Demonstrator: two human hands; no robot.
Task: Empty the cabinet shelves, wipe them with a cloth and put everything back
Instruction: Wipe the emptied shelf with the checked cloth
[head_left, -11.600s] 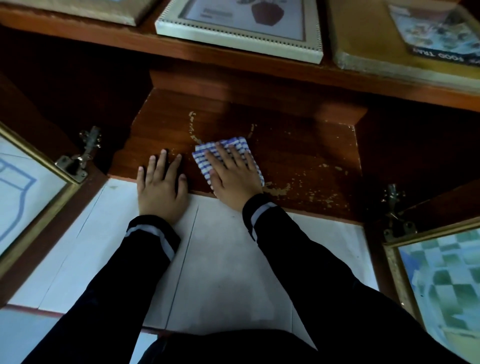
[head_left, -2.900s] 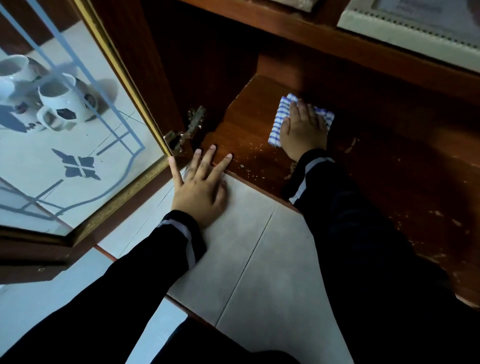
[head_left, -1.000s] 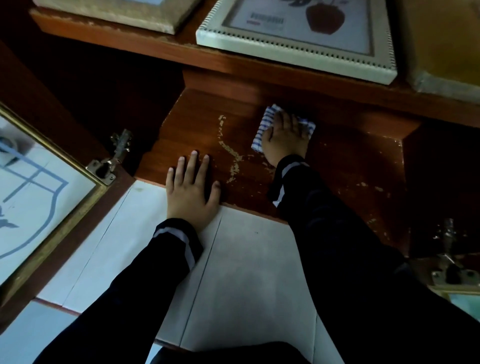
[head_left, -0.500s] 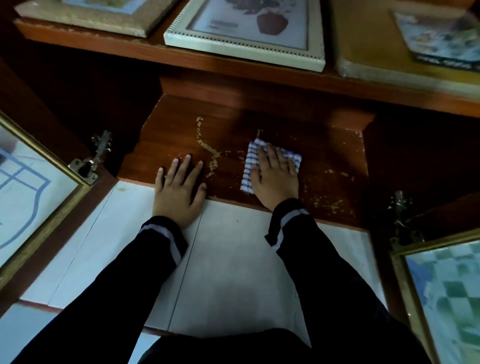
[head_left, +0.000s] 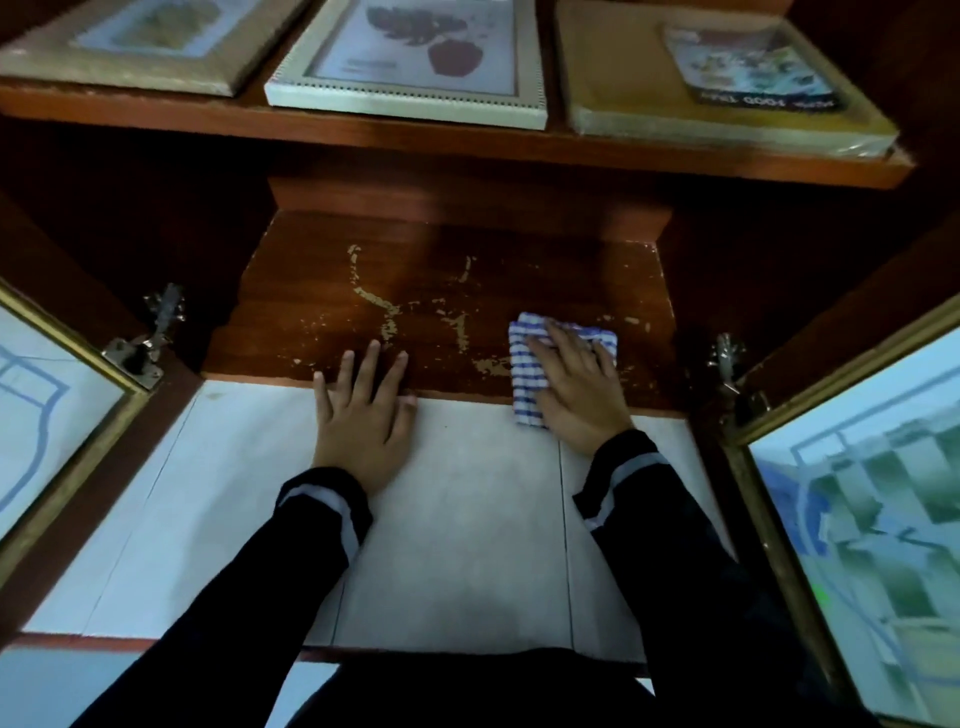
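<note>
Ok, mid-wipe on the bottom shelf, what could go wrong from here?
1. The worn brown wooden shelf has pale flaking patches; the blue-and-white checked cloth under the right hand may lift more finish.
2. The cloth overhangs the front edge, so grit may fall onto the white floor tiles.
3. The metal hinge and gold-framed glass door sit close to that arm; a wide stroke could knock them.

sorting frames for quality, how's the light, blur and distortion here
Head view: dim, the cabinet sides around the lower shelf nearly black, floor tiles brightest. Head view: blur softens the white-framed picture and right door glass. Head view: mild wide-angle stretch toward the corners; the checked cloth under the right hand is legible.
</note>
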